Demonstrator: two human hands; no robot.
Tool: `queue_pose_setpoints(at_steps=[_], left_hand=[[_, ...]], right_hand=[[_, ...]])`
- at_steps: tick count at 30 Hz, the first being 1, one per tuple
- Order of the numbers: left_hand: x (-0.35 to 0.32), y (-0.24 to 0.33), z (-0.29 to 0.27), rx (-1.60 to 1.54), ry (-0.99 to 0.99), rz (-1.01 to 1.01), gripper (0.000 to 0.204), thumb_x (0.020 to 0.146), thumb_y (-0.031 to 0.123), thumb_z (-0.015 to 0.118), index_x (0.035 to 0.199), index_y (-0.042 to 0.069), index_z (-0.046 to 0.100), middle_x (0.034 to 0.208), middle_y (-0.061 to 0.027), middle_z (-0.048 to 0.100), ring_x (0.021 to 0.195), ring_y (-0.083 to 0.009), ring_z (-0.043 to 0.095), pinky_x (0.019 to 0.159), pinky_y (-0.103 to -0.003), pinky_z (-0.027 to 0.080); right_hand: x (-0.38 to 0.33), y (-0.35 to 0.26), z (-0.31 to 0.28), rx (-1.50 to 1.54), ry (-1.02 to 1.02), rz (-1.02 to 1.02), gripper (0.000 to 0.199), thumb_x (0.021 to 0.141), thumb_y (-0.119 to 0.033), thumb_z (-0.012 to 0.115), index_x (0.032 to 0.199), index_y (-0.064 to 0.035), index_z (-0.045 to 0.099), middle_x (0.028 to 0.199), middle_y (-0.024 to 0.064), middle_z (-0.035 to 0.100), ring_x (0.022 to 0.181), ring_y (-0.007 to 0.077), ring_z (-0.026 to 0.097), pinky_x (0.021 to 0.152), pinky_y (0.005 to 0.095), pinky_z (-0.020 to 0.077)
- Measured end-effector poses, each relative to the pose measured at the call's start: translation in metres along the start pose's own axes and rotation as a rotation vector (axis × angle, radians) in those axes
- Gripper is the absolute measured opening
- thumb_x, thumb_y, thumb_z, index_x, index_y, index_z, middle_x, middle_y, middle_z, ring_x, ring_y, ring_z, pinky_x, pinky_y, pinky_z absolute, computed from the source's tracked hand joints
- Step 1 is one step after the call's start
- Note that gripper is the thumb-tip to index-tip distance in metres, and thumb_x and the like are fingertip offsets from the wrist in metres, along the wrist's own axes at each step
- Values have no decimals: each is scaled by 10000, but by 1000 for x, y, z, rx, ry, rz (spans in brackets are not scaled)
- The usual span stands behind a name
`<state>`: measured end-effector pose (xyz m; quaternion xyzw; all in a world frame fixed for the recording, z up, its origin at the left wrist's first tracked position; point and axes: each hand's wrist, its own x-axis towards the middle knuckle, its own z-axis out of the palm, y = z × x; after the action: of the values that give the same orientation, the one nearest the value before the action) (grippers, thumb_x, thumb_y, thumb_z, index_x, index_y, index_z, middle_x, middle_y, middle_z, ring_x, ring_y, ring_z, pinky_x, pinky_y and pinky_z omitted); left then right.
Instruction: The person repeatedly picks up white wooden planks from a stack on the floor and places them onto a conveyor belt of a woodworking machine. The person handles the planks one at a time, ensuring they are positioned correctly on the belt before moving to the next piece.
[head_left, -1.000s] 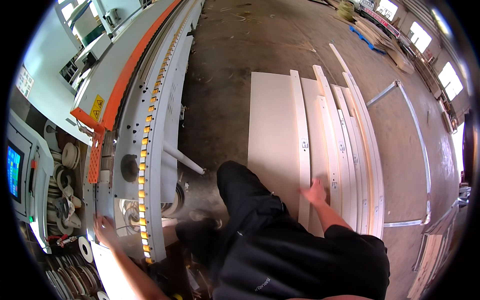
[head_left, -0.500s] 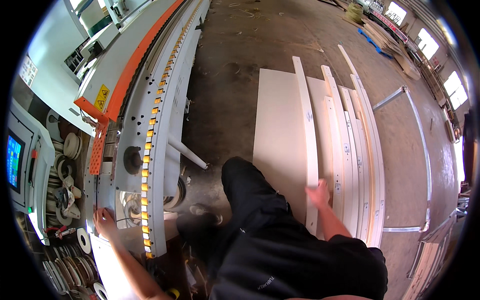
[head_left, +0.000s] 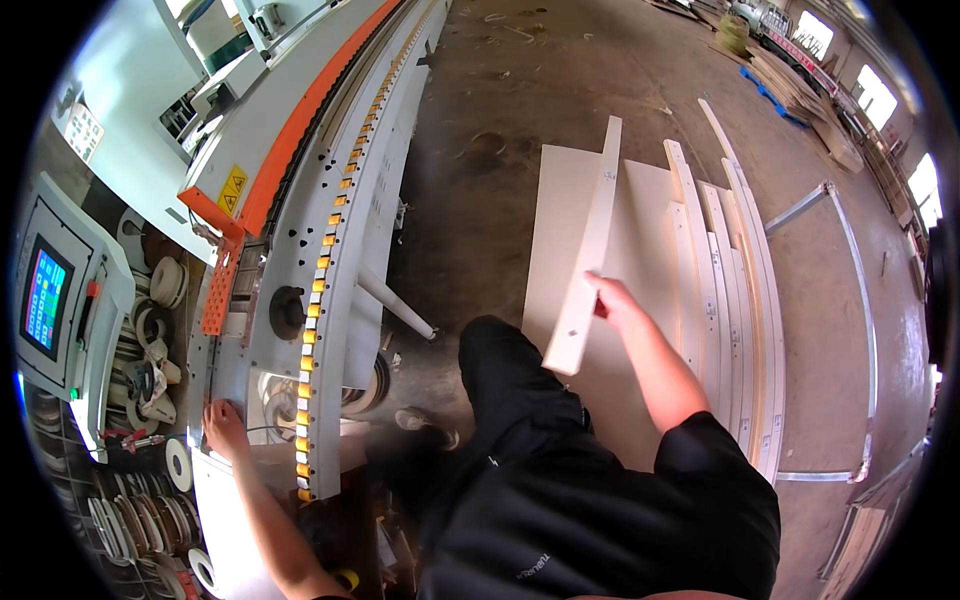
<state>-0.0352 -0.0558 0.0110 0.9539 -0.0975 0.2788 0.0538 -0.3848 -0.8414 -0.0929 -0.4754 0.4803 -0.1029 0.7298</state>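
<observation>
At the lower left of the frame the left hand (head_left: 225, 428) rests flat, fingers spread and gripping nothing, on the near end of the long white and orange edge-banding machine (head_left: 300, 200), beside the racks of coiled edge-tape rolls (head_left: 150, 310). Right of centre the right hand (head_left: 612, 300) has its fingers clamped on one long narrow white board strip (head_left: 590, 250), lifted and tilted above the stack of white panels and strips (head_left: 700, 260) lying on the concrete floor (head_left: 480, 150). Judging from this, one strip is picked up but not yet at the machine, and the rest of the stack remains on the floor toward the upper right.
</observation>
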Motion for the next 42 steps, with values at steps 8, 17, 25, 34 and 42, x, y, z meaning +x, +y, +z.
queue_pose_setpoints(at_steps=[8,17,25,34,42], left_hand=[[-45,256,-93,-547,-531,425,584,949,249,855,1462,37,670,1510,-186,678,1390,-397,640,1183,-480,516],[-134,309,-146,-419,-946,637,822,874,362,897,1566,99,539,1596,-179,601,1344,-418,677,1122,-490,566],[-133,188,-216,-385,-863,492,719,753,143,931,1417,112,656,1504,-150,684,1354,-412,654,1174,-501,525],[-153,160,-224,-268,-690,358,783,752,152,946,1470,82,642,1597,-127,629,1467,-398,566,1249,-514,450],[-134,268,-190,-432,-456,460,760,781,288,955,1455,102,657,1514,-162,654,1344,-427,619,1122,-533,508]], right_hand=[[-132,115,136,14,-468,288,336,1053,-357,797,1317,-155,750,1149,28,816,1017,180,780,890,382,636],[-212,111,180,150,-801,589,355,1077,-377,756,1304,-104,759,1179,60,815,1031,208,768,911,385,622],[-39,70,135,388,-275,239,284,1038,-408,788,1174,-161,758,1107,28,825,1043,219,784,925,411,633],[-96,73,189,495,-315,219,312,1062,-343,791,1262,-111,732,1152,70,799,1070,214,772,912,416,653],[-240,81,246,219,-872,353,370,1068,-287,786,1356,-62,728,1306,75,759,1196,197,723,971,401,624]])
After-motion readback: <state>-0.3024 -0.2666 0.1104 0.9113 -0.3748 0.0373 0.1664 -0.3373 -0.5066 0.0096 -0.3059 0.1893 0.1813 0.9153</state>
